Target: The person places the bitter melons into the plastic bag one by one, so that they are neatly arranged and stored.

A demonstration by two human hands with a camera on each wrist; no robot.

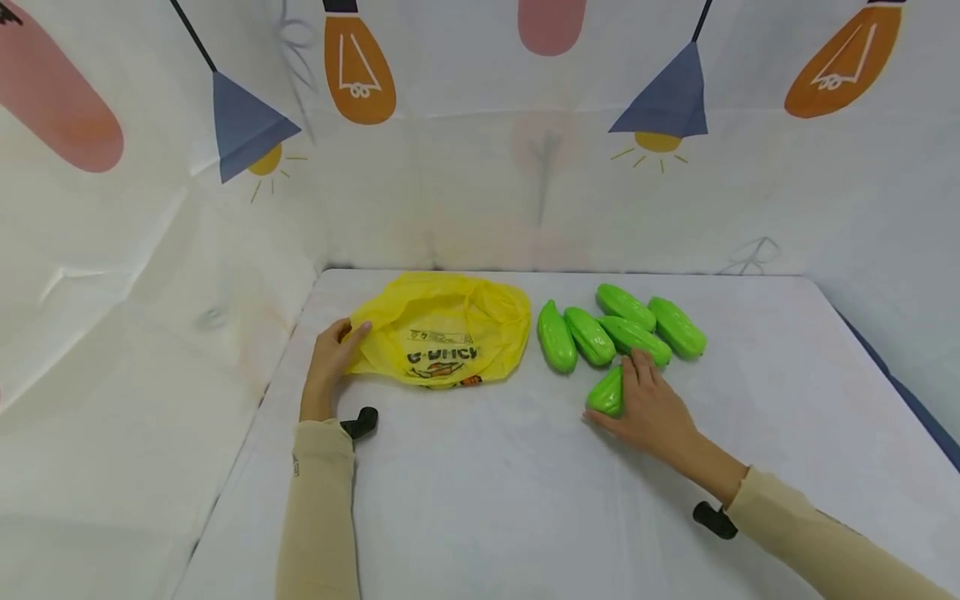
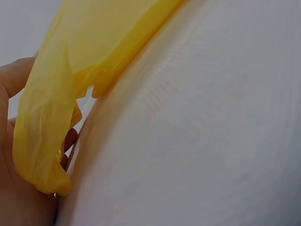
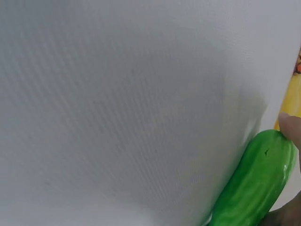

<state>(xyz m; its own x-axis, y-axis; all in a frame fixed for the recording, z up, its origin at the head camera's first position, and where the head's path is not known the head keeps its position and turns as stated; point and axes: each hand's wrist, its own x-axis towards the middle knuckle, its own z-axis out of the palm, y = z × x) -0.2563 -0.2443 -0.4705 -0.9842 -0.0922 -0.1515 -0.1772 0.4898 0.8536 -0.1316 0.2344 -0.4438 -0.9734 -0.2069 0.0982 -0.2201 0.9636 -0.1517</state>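
Observation:
A yellow plastic bag (image 1: 442, 333) with printing lies at the back left of the table, its mouth partly spread. My left hand (image 1: 333, 354) holds the bag's left edge; in the left wrist view, a fold of the bag (image 2: 44, 127) sits between the thumb and fingers. On the right, my right hand (image 1: 656, 417) grips a glossy green cucumber-like vegetable (image 1: 606, 393), which appears to rest on the table. The right wrist view has this vegetable (image 3: 256, 181) with the thumb at its end. Part of it is hidden under the hand.
Several more green vegetables (image 1: 557, 337) lie grouped between the bag and the right hand's far side. The white-covered table (image 1: 480, 483) meets a printed cloth wall (image 1: 465, 200) at the back and left. A black wrist camera (image 1: 360, 423) sits at each cuff.

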